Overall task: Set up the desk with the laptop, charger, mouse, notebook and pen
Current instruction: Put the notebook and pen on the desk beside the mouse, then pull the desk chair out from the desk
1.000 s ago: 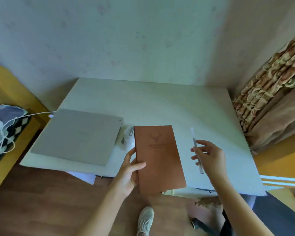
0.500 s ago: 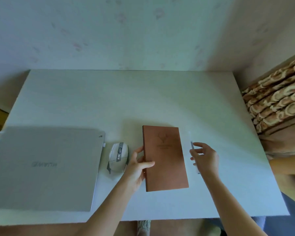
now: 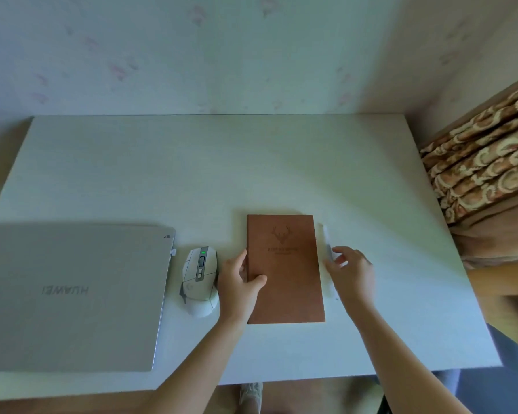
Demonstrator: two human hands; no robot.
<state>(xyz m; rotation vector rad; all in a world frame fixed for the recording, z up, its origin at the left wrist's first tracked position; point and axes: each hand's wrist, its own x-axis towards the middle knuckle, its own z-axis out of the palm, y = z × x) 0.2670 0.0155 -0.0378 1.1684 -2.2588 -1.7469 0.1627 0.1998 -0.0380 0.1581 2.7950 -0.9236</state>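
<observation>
Notebook (image 3: 284,268) lies lengthwise toward wall, left hand (image 3: 237,282) gripping; right hand (image 3: 349,271) loose.

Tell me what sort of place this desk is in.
Probably a room in a home, perhaps a bedroom or study corner. The white desk stands against a wall with faint floral wallpaper, a patterned curtain hangs at the right, and a closed laptop, a mouse and a notebook lie on it.
</observation>
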